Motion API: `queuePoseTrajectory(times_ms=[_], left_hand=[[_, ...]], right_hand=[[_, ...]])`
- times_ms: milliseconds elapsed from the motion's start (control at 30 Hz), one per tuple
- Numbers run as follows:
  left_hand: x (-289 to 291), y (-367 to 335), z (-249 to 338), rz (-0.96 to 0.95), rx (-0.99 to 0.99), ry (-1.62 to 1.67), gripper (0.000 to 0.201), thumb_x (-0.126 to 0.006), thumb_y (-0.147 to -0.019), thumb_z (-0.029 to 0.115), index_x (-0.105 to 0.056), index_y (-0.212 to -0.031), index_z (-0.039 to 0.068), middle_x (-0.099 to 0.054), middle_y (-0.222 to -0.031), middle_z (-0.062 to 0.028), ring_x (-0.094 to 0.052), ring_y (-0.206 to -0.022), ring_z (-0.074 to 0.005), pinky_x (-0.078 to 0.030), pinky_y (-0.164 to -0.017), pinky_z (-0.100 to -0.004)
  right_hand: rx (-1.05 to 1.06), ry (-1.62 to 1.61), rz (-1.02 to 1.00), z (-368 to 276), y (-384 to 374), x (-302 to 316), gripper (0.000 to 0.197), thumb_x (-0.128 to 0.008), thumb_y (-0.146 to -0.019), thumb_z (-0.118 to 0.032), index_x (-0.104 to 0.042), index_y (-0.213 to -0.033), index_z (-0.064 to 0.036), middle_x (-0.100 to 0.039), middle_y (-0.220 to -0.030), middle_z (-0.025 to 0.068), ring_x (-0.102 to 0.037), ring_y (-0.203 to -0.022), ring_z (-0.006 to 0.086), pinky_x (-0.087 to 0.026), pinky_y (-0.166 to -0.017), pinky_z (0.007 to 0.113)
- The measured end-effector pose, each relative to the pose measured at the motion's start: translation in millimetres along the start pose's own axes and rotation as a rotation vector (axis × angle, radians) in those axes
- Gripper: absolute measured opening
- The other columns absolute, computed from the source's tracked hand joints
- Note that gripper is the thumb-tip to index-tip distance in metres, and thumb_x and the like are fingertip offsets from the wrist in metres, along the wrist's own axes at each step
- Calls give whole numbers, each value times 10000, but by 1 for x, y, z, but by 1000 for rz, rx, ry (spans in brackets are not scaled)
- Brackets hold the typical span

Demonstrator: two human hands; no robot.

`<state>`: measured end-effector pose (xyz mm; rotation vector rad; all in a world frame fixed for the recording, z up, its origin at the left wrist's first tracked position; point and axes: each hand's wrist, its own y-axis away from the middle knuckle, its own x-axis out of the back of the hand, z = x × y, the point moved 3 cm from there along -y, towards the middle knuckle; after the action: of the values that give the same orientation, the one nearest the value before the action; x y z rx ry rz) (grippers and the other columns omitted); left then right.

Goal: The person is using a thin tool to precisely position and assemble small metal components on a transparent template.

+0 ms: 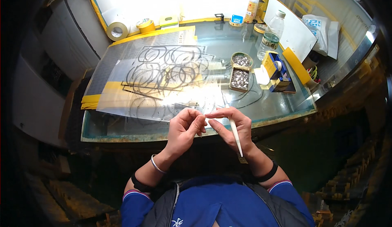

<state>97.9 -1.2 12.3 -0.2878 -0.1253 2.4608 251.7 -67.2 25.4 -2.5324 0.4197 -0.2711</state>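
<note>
My left hand (184, 130) is closed in a pinch above the table's front edge. What lies between its fingertips, if anything, is too small to make out. Close beside it, my right hand (238, 127) holds a slim white tapered stick (235, 134), like a pen or tool handle, which slants across the hand with its lower end toward my wrist. Its thumb and forefinger are apart, the forefinger reaching almost to the left fingertips. Beyond both hands, translucent sheets (114, 92) with dark circular patterns (179, 74) lie on the glass-topped table (281, 106).
A round tin (241, 59) and a rectangular tin (239, 79) hold small metallic bits. To their right stand a blue-and-yellow tape dispenser (279, 70) and a clear bottle (274, 29). Tape rolls (117, 30) sit at the back left. A white bag (316, 31) is at the far right.
</note>
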Motion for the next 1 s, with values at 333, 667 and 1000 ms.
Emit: queuePoseTrajectory(times_ms=[333,667,1000], left_hand=[[-5,4,-2,-8,-72,-34,147,-599,-989,143,-565,-1018,3,-645,-836,-40,-611,-709,-76,-487,-605,-204],[-8,5,-1,21,-89,-9,153,-609,-985,152,-602,-1005,1,-653,-827,-25,-611,-706,-56,-479,-589,-193],[-15,9,30,135,-550,-629,120,-741,-819,-27,-706,-933,-8,-688,-835,-101,-679,-735,-145,-556,-634,-254]], right_hand=[[-51,-38,32,2,6,-2,207,-760,-819,-22,-664,-1001,-39,-717,-917,86,-700,-873,154,-537,-777,272],[-55,-16,37,1,8,0,228,-735,-827,28,-628,-1021,-24,-710,-913,93,-692,-875,134,-534,-800,264],[-91,34,94,2,10,4,273,-737,-813,24,-564,-1015,-39,-707,-845,76,-681,-835,123,-519,-767,256]])
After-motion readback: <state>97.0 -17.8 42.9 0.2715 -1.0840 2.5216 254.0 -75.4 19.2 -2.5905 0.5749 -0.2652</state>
